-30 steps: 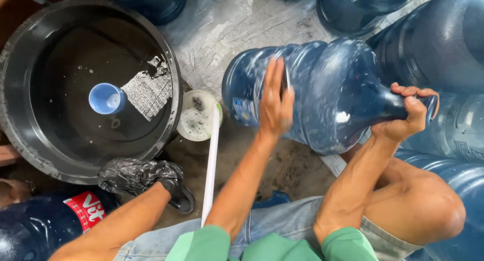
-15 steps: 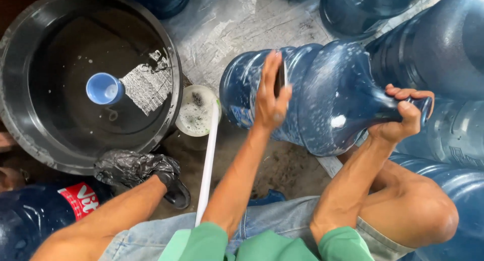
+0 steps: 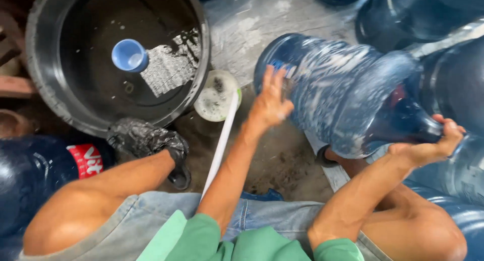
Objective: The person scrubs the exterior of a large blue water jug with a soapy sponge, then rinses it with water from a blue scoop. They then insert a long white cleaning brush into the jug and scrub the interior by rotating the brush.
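Big blue water jug (image 3: 343, 94) lies on its side, tilted, on the concrete between the black tub (image 3: 45, 89) and other blue jugs (image 3: 433, 19), blurred. Left hand (image 3: 269, 102): fingers spread wide, palm flat on the jug's base end, no grip. Right hand (image 3: 428, 147): fingers curled closed around the jug's neck.

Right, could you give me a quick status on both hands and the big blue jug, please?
Left hand flat on the base end of the blue jug. Right hand gripping its neck. Jug on its side, blurred. Other jugs crowd it at right.
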